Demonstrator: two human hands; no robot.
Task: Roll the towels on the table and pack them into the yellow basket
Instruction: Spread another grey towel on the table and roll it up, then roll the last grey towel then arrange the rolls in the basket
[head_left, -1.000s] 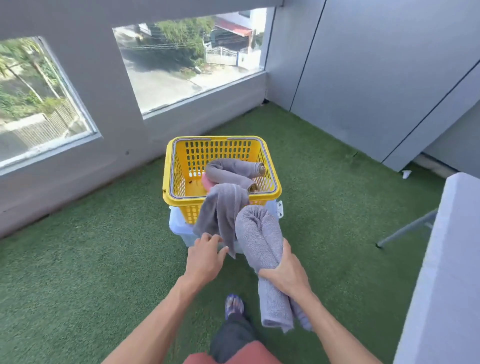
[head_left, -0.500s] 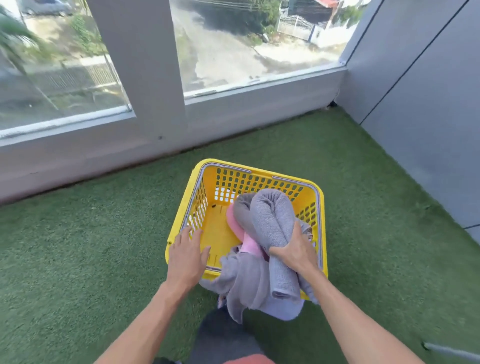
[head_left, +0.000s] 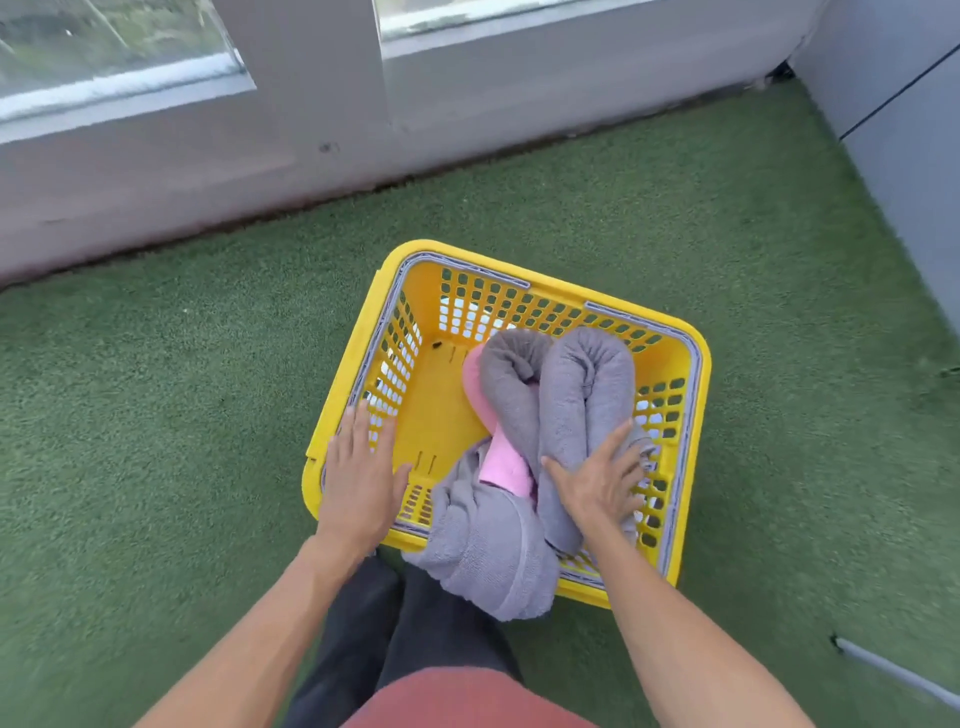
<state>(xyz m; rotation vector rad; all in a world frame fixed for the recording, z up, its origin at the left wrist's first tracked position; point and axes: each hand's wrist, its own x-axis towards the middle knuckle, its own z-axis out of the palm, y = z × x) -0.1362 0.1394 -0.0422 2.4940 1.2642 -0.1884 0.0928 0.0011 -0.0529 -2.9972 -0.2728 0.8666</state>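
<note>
The yellow basket (head_left: 691, 364) stands on green turf just in front of me. A rolled grey towel (head_left: 582, 405) lies bent along its right side. My right hand (head_left: 597, 486) presses down on this roll with its fingers spread. A second grey towel (head_left: 488, 540) lies to its left and spills over the basket's near rim. A pink towel (head_left: 501, 462) shows between and under the grey ones. My left hand (head_left: 358, 467) rests flat on the basket's near left corner, fingers straight.
A low grey wall (head_left: 260, 171) with windows runs behind the basket. A grey panel wall (head_left: 914, 130) closes the right side. A thin metal leg (head_left: 893, 670) crosses the turf at lower right. My dark trouser legs (head_left: 410, 629) are just below the basket.
The view has tilted further down over the basket. My right hand has pushed the rolled grey towel deeper in and now lies spread on it. My left hand has settled on the rim.
</note>
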